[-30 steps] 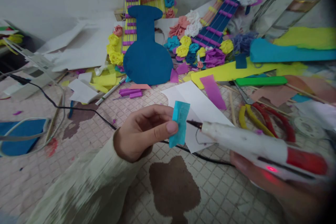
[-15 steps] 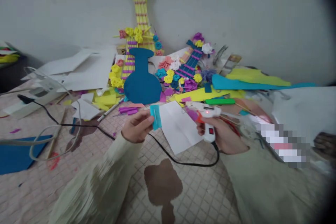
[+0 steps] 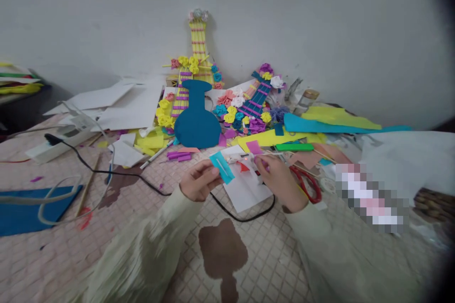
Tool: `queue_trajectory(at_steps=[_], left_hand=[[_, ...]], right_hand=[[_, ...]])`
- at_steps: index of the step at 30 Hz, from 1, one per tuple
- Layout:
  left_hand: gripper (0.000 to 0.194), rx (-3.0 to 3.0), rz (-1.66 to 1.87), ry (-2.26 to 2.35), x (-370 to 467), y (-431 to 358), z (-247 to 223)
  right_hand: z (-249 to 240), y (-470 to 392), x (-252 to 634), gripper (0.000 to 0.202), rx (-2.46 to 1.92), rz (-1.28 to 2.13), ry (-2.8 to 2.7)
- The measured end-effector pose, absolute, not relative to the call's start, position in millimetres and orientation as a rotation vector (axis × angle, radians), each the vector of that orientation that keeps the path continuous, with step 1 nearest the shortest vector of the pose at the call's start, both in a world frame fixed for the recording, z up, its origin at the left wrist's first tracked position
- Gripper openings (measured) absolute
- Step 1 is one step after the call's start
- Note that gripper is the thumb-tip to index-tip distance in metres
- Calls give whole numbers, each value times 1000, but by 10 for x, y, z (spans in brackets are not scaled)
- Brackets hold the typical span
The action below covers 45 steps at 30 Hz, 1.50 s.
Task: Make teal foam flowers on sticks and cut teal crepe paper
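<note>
My left hand [image 3: 199, 181] pinches a small turquoise paper piece [image 3: 223, 168] between thumb and fingers. A thin whitish line runs along the paper's face. My right hand [image 3: 282, 182] has its fingers closed at the rear of a white hot glue gun [image 3: 250, 164], whose red light is lit. Its orange trigger shows, and the handle is partly hidden by the fingers. The gun is over a white sheet [image 3: 245, 199] on the table, its nozzle end close behind the turquoise paper. A black cord [image 3: 245, 220] curves below the sheet.
A blue guitar-shaped cutout [image 3: 197, 125] leans before flower-decorated paper guitars [image 3: 198, 40]. Red-handled scissors [image 3: 313, 184] lie right of my right hand. A power strip [image 3: 53, 144] with looping cables is at left. Purple rolls [image 3: 179, 156] and paper scraps surround the work spot.
My right hand has moved left with the glue gun, bringing it over the white sheet and near the turquoise paper. The paper has tilted in my left hand. The head view has shifted slightly.
</note>
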State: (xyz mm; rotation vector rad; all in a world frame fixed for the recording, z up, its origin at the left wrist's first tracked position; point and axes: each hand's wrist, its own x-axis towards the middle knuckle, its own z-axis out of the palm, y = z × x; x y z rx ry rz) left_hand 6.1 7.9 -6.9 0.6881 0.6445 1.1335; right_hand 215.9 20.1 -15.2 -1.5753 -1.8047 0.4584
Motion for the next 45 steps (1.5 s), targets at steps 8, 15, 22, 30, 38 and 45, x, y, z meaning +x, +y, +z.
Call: queue_trajectory(at_steps=[8,15,22,30,38,45], left_hand=[[23,632,998,608,191,-28,-166],[26,573,967,691,225,-20,-244],[23,557,913,779,226,-31,-180],[23,590,871,807,204,-16,-150],[25,661,864,876,204,-26,-126],[34,700,892,981,258,-36,-77]], right_hand=[[-154,-190,1898,50,-974,832,-1960],[-131,-282,1878,53,-980,765,-2027],[-121,-298,1856,56,-994,735,-2057],[-172,-317,1849,65,-1033,632,-2112],[-210,-336,1858,65,-1106,427,-2248],[-219,-319,1878,52,-1121,56,-2408]])
